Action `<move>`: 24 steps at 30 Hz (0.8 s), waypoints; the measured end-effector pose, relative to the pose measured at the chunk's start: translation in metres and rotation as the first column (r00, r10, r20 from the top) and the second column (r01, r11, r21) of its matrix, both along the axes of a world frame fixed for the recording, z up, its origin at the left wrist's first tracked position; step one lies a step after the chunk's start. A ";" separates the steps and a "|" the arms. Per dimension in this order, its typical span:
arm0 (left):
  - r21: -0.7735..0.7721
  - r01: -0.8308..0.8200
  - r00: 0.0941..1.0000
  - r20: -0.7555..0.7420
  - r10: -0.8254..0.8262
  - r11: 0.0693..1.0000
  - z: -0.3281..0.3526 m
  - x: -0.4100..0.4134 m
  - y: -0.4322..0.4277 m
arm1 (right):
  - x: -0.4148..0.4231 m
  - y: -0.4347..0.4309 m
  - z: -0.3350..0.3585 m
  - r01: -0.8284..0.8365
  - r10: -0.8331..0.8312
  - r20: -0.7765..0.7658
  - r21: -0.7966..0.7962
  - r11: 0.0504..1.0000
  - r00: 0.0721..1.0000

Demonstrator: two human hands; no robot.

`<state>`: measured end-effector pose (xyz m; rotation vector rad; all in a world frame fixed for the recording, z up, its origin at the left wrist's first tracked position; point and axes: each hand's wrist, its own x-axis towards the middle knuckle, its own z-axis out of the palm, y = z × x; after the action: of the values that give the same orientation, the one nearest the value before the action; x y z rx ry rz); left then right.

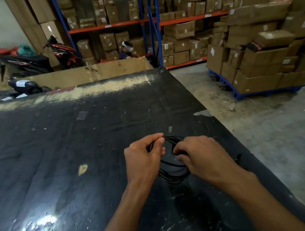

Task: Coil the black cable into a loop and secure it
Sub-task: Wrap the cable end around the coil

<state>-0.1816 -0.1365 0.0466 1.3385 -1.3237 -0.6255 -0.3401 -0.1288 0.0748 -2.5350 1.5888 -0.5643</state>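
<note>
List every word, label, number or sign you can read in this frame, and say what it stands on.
No text reads clearly.
White lettering on the black scooter: blurred, not legible.
White labels on the cardboard boxes: too small to read.
White tags on the orange shelf beams: too small to read.
White label on the dark parcel: blurred.
Black cable and table: no text visible.

The surface [59,150] lies bare and wide to the left and ahead; its edge drops off near the right hand [202,155]. A cardboard wall [93,74] bounds the far edge.
</note>
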 end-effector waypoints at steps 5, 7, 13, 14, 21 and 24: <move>0.009 0.020 0.999 0.026 -0.020 1.000 0.005 0.000 0.002 | 0.000 0.000 -0.002 -0.016 0.010 -0.025 -0.269 0.963 1.000; 0.015 0.024 0.999 0.029 -0.025 1.000 0.005 -0.001 0.002 | 0.000 -0.001 -0.004 0.001 -0.002 -0.005 -0.312 0.950 1.000; 0.037 0.062 0.998 0.006 -0.063 0.997 0.005 -0.001 0.004 | -0.003 -0.002 -0.008 0.029 0.029 0.192 -0.294 0.955 0.981; 0.041 0.069 0.998 0.001 -0.070 0.997 0.005 -0.001 0.004 | -0.003 -0.002 -0.009 0.014 0.046 0.200 -0.289 0.957 0.979; 0.124 0.119 0.990 -0.087 -0.109 0.985 0.004 0.001 0.002 | -0.001 -0.003 -0.011 0.008 0.084 0.263 -0.330 0.944 0.961; 0.170 0.149 0.982 -0.145 -0.125 0.974 0.005 0.002 0.003 | 0.000 -0.003 -0.013 0.019 0.085 0.273 -0.359 0.933 0.958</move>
<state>-0.1799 -0.1339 0.0511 1.3317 -1.2810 -0.9333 -0.3400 -0.1316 0.0616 -2.5568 1.4447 -1.2573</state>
